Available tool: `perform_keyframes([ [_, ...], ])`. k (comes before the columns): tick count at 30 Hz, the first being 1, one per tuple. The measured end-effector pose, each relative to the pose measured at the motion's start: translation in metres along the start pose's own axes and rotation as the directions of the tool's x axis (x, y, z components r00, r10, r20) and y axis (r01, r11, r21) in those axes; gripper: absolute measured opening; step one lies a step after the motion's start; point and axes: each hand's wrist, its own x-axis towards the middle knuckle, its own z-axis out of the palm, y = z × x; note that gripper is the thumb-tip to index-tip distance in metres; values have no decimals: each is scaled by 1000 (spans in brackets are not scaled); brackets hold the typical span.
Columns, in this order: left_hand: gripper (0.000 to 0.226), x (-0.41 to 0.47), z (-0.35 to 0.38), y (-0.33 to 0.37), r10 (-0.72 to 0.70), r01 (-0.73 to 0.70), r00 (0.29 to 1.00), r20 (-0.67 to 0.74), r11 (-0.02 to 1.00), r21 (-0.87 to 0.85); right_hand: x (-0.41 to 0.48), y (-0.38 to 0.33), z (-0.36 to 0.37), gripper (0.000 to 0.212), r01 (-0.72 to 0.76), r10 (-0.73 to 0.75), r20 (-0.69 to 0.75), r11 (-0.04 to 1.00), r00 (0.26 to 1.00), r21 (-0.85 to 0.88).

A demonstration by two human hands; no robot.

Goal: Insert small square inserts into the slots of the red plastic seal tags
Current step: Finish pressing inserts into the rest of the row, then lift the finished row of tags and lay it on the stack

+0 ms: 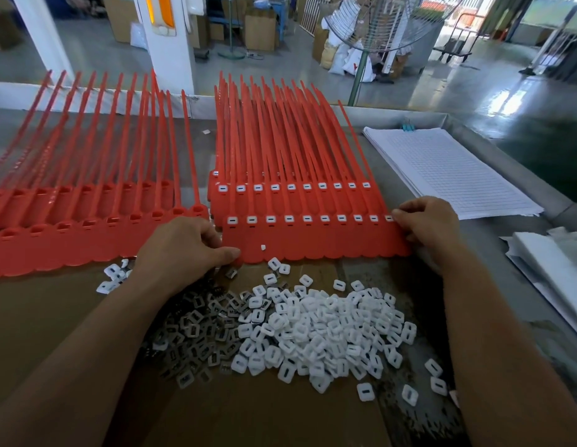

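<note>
A red strip of joined seal tags (316, 241) lies in front of me, a white insert in each of its slots. My left hand (187, 250) pinches its lower left corner. My right hand (429, 225) grips its right end, fingers curled over the edge. The strip rests on a stack of filled red strips (290, 185) whose tails reach away from me. To the left lie red tag strips with empty slots (87, 227). A heap of white square inserts (325, 330) sits near me, with small metal pieces (196, 327) on its left. One loose insert (263, 247) lies on the held strip.
Brown cardboard (264, 414) covers the near part of the table. A stack of lined paper (448, 172) lies at the right, with white sheets (554, 272) at the far right edge. Beyond the table's back edge stand a floor fan (377, 24) and white pillars.
</note>
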Motion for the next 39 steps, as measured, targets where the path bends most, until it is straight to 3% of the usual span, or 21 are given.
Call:
perform_keyframes([
  [5, 23, -3, -4, 3, -1, 1, 1000, 4, 1000, -19, -7, -2, -26, 15, -116, 152, 308, 984, 939, -134],
  [9, 23, -2, -4, 2, -40, 43, 999, 31, 995, -90, -8, -4, -28, 15, -122, 177, 379, 979, 908, -164],
  [11, 22, -2, -4, 1, -85, 96, 995, 61, 972, -214, -8, -4, -27, 12, -104, 155, 384, 983, 910, -151],
  [15, 21, -3, -7, 2, -98, 159, 984, 152, 866, -474, -11, -6, -28, 18, -78, 78, 340, 997, 937, -11],
  [19, 19, -5, -9, 3, -59, 137, 986, 155, 819, -558, -14, -8, -27, 22, -73, 35, 314, 991, 949, 109],
  [24, 23, -1, -8, -1, -124, 129, 991, 55, 744, -656, -15, -12, -23, 23, -12, -33, 239, 983, 970, 183],
  [29, 23, 4, -4, -3, -181, 71, 980, -85, 715, -695, -14, -16, -5, 27, 119, -134, 68, 974, 989, 194],
  [31, 23, 6, -2, -4, -221, 54, 963, -152, 716, -696, -13, -16, 3, 26, 160, -165, 8, 969, 986, 189],
  [34, 23, 5, 3, -6, -212, 15, 941, -262, 803, -596, -12, -14, 16, 19, 195, -191, -40, 963, 981, 185],
  [39, 27, 5, 6, -6, -165, 55, 972, -167, 852, -521, -5, -6, 25, 17, 149, -131, -101, 967, 986, 208],
])
